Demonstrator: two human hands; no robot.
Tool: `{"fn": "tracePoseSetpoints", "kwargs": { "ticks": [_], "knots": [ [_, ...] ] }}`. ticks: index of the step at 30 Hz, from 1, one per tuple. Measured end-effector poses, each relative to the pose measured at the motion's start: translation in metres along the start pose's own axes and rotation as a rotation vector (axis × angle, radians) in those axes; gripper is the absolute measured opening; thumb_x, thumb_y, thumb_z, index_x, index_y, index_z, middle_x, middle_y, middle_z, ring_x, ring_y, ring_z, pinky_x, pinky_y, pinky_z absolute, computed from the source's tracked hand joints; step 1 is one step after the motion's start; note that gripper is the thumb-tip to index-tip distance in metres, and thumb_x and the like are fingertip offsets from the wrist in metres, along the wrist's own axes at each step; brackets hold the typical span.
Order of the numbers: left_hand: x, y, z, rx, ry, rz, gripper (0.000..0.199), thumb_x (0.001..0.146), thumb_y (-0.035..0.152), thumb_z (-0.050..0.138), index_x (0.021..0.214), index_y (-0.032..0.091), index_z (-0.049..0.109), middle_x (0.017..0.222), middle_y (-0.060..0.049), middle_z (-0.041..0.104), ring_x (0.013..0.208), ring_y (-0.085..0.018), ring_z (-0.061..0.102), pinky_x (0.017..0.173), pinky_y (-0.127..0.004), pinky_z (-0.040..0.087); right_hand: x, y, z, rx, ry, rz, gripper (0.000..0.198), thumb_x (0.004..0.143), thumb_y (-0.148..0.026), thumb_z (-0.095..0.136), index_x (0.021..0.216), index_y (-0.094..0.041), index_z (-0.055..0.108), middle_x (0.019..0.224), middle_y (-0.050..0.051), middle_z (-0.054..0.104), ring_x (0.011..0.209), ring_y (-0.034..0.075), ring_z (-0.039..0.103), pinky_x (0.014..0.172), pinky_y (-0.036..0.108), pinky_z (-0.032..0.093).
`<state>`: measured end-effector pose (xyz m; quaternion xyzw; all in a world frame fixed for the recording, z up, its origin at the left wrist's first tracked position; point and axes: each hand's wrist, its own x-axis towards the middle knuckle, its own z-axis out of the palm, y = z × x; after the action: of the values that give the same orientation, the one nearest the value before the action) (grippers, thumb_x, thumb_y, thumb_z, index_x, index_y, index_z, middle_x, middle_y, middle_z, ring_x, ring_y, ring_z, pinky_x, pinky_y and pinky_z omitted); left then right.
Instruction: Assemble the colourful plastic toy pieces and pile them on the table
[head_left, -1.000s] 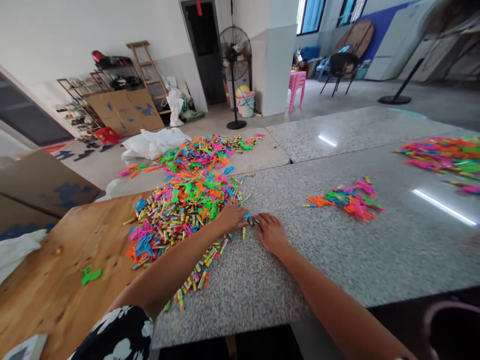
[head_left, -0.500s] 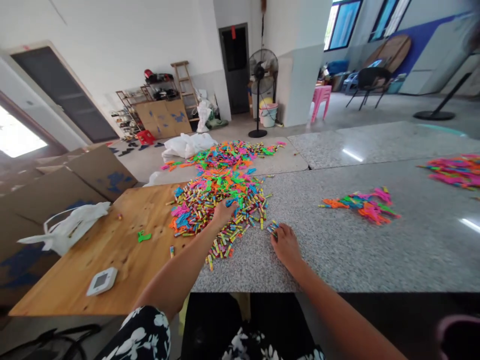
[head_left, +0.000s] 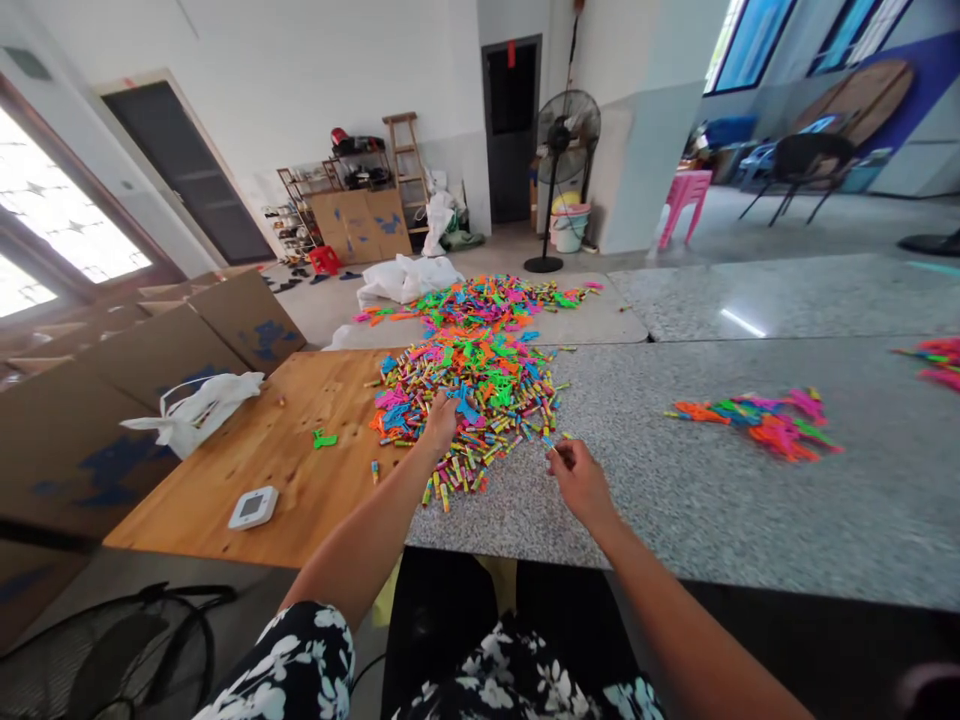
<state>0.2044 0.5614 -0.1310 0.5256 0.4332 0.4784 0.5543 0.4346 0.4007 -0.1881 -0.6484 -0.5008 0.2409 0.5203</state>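
My left hand (head_left: pixel 441 425) grips a blue plastic piece (head_left: pixel 468 404) at the mixed heap (head_left: pixel 495 372); my right hand (head_left: pixel 583 485) pinches a small tube (head_left: pixel 550 444) beside it. One cluster (head_left: pixel 787 427) (another pile (head_left: pixel 943 348) edges in far right) seems done; most looks left.

At seven o'clock, a short black sleeve (head_left: pixel 289 665) printed with white flowers ends near the elbow. Matching patterned fabric (head_left: pixel 487 690) fills six o'clock, below black trousers (head_left: pixel 447 600); its paler, bluish patch towards five looks like the same garment, though cropped. Left hand (head_left: pixel 441 424) and right hand (head_left: pixel 582 484) are bare.
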Motion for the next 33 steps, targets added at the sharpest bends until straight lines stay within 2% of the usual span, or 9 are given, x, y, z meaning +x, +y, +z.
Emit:
{"fn": "tracePoseSetpoints", "kwargs": {
  "ticks": [4,8,11,15,19,25,27,30,33],
  "knots": [
    [-0.017,0.010,0.009,-0.066,-0.006,0.057,0.032,0.087,0.043,0.067,0.105,0.021,0.052,0.098,-0.004,0.072,0.088,-0.017,0.070,0.082,-0.032,0.056,-0.007,-0.036,0.005,0.305,-0.096,0.066,0.035,0.090,-0.054,0.065,0.101,-0.021,0.059,0.088,0.004,0.073,0.062,0.017,0.065,0.065,0.034,0.054],
    [-0.041,0.021,0.024,-0.190,-0.126,-0.056,0.040,0.083,0.049,0.074,0.102,0.021,0.052,0.100,-0.005,0.074,0.085,-0.017,0.072,0.077,-0.032,0.058,-0.011,-0.065,0.011,0.451,-0.128,0.086,0.044,0.087,-0.057,0.071,0.111,-0.021,0.062,0.084,0.003,0.073,0.059,0.015,0.062,0.060,0.032,0.053],
    [-0.061,0.026,0.038,-0.193,-0.222,-0.118,0.046,0.079,0.054,0.078,0.102,0.020,0.056,0.091,-0.004,0.075,0.073,-0.016,0.070,0.068,-0.029,0.055,-0.014,-0.081,0.013,0.501,-0.082,0.079,0.044,0.088,-0.056,0.071,0.113,-0.021,0.064,0.084,0.002,0.073,0.060,0.015,0.062,0.060,0.031,0.052],
    [-0.080,0.035,0.049,0.012,-0.307,-0.041,0.041,0.079,0.052,0.078,0.096,0.018,0.064,0.077,-0.002,0.071,0.063,-0.012,0.061,0.061,-0.024,0.047,-0.015,-0.093,0.006,0.505,-0.021,0.062,0.035,0.089,-0.050,0.070,0.109,-0.022,0.065,0.083,0.001,0.071,0.060,0.014,0.061,0.059,0.030,0.051],
    [-0.086,0.050,0.048,0.283,-0.412,0.044,0.031,0.084,0.048,0.075,0.085,0.017,0.072,0.069,0.000,0.065,0.062,-0.012,0.054,0.059,-0.023,0.040,-0.010,-0.096,-0.008,0.492,0.019,0.063,0.028,0.088,-0.045,0.069,0.104,-0.022,0.068,0.079,0.000,0.068,0.058,0.013,0.058,0.056,0.029,0.049],
    [-0.087,0.066,0.046,0.396,-0.516,0.105,0.035,0.088,0.050,0.071,0.078,0.017,0.072,0.066,-0.001,0.061,0.064,-0.013,0.052,0.057,-0.023,0.037,-0.007,-0.096,-0.018,0.528,-0.069,0.066,0.028,0.087,-0.044,0.069,0.102,-0.021,0.068,0.076,0.000,0.069,0.056,0.012,0.056,0.053,0.029,0.048],
    [-0.087,0.064,0.048,0.331,-0.530,0.053,0.044,0.090,0.058,0.068,0.076,0.017,0.070,0.063,-0.001,0.058,0.059,-0.011,0.048,0.053,-0.023,0.034,-0.009,-0.096,-0.016,0.532,-0.087,0.074,0.029,0.087,-0.046,0.069,0.103,-0.022,0.067,0.080,0.001,0.071,0.059,0.013,0.059,0.055,0.029,0.050],
    [-0.088,0.056,0.051,0.126,-0.504,-0.106,0.055,0.094,0.067,0.056,0.076,0.016,0.067,0.062,-0.001,0.055,0.052,-0.010,0.043,0.048,-0.024,0.033,-0.010,-0.093,-0.011,0.567,-0.088,0.105,0.034,0.087,-0.052,0.070,0.105,-0.023,0.066,0.087,0.003,0.074,0.070,0.017,0.068,0.060,0.031,0.055],
    [-0.089,0.050,0.051,-0.043,-0.526,-0.229,0.044,0.091,0.061,0.066,0.090,0.017,0.070,0.070,-0.001,0.059,0.054,-0.009,0.048,0.048,-0.022,0.037,-0.011,-0.088,-0.007,0.600,-0.084,0.103,0.037,0.087,-0.054,0.071,0.108,-0.024,0.066,0.094,0.005,0.075,0.084,0.021,0.072,0.070,0.035,0.060]
  ]
}}
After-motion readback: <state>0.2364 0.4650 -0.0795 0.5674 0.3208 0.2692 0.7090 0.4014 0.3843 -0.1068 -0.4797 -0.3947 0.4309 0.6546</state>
